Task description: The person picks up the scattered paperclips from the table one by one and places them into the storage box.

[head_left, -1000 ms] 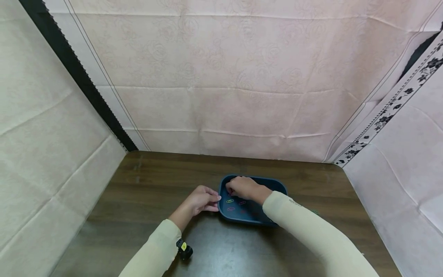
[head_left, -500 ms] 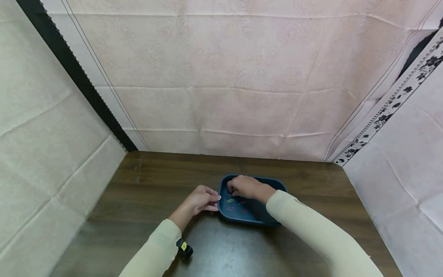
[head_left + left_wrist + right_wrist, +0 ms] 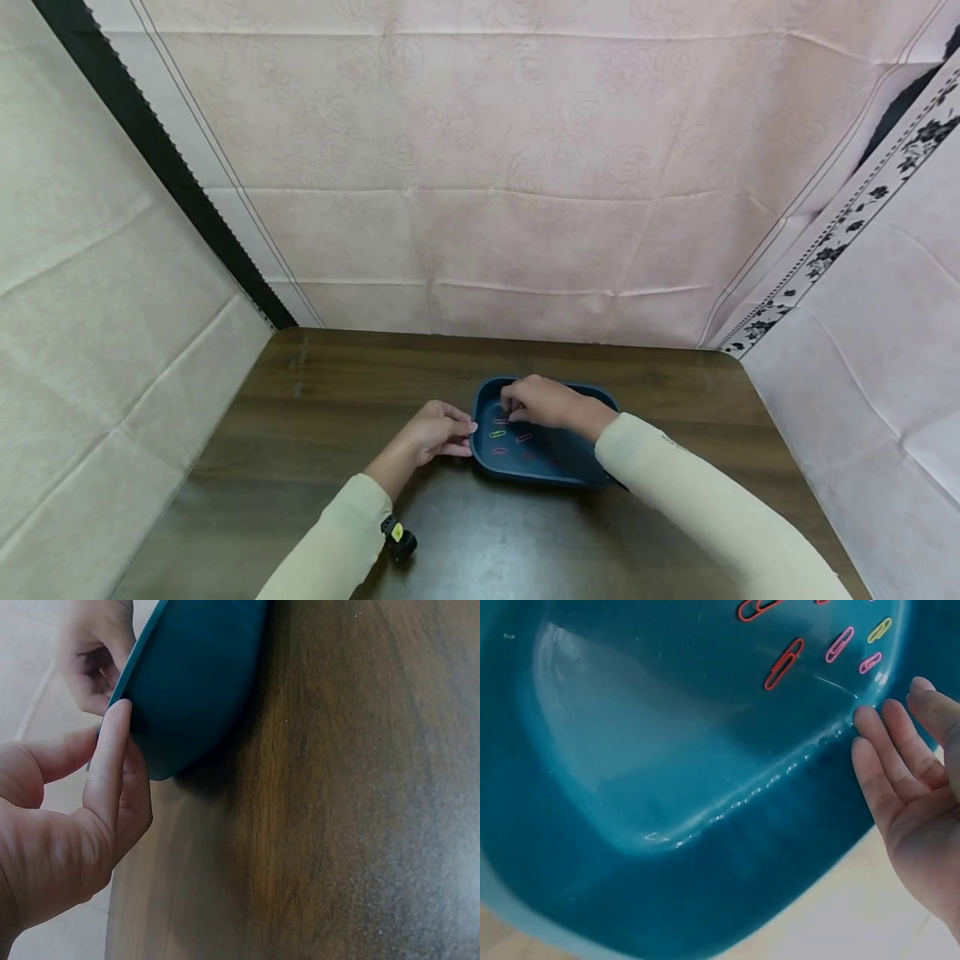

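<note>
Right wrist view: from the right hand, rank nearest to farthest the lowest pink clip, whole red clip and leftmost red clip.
1. Lowest pink clip: just up-left of the right hand.
2. Whole red clip: farther left.
3. Leftmost red clip: cut off by the picture's top edge.

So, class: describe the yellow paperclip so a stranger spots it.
On the wooden table sits a blue tray. Inside, toward the end nearest the person's left hand, lies the yellow paperclip, the only yellow one among visible pink and red paperclips.

Brown wood-grain tabletop [image 3: 465,525], light glare near front; creased rose-patterned pink cloth [image 3: 495,167] behind; off-white cloth [image 3: 112,300] left; black-floral border [image 3: 832,246] right.
</note>
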`<state>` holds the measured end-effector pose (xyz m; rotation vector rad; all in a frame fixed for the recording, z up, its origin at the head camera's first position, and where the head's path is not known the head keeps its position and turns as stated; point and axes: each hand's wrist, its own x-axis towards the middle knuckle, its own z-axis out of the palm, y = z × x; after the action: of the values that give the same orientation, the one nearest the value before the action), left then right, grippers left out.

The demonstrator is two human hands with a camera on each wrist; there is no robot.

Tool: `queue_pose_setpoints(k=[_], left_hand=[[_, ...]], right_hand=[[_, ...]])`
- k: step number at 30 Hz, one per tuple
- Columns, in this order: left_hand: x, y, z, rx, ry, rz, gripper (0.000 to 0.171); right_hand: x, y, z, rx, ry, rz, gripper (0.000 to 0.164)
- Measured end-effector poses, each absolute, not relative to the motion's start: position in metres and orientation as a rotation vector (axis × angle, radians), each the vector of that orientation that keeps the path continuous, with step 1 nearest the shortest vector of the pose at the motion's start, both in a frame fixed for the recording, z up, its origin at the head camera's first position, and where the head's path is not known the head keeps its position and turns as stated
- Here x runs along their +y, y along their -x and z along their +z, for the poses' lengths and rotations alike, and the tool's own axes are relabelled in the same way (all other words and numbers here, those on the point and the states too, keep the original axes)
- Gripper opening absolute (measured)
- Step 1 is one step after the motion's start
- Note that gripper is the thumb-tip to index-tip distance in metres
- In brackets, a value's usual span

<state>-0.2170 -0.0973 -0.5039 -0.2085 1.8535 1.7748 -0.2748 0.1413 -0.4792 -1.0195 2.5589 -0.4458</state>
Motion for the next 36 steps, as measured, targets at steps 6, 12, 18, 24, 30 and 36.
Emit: queue_pose_setpoints(k=[6, 12, 18, 24, 30, 36], left_hand=[[-0.097, 0.217, -0.505, 1.861, 0.205, 1.775, 0.027], [-0.097, 0.217, -0.506, 1.864, 0.207, 1.779, 0.027], [-0.097, 0.217, -0.504, 1.851, 0.22, 1.788, 0.027], [-0.097, 0.217, -0.505, 1.857, 0.228, 1.781, 0.027], [-0.096, 0.216, -0.506, 1.875, 0.224, 1.77, 0.028], [-0.096, 0.216, -0.505, 1.88, 0.212, 1.776, 0.028]], right_hand=[[0.149, 0.271, -0.469, 2.561, 1.048, -0.532, 0.016], [0.159, 0.266, -0.464, 2.591, 1.049, -0.591, 0.019], [0.168, 0.261, -0.462, 2.613, 1.033, -0.652, 0.022], [0.176, 0.255, -0.46, 2.607, 1.021, -0.727, 0.024], [0.187, 0.248, -0.457, 2.637, 1.039, -0.792, 0.026], [0.205, 0.24, -0.453, 2.702, 1.042, -0.863, 0.026]])
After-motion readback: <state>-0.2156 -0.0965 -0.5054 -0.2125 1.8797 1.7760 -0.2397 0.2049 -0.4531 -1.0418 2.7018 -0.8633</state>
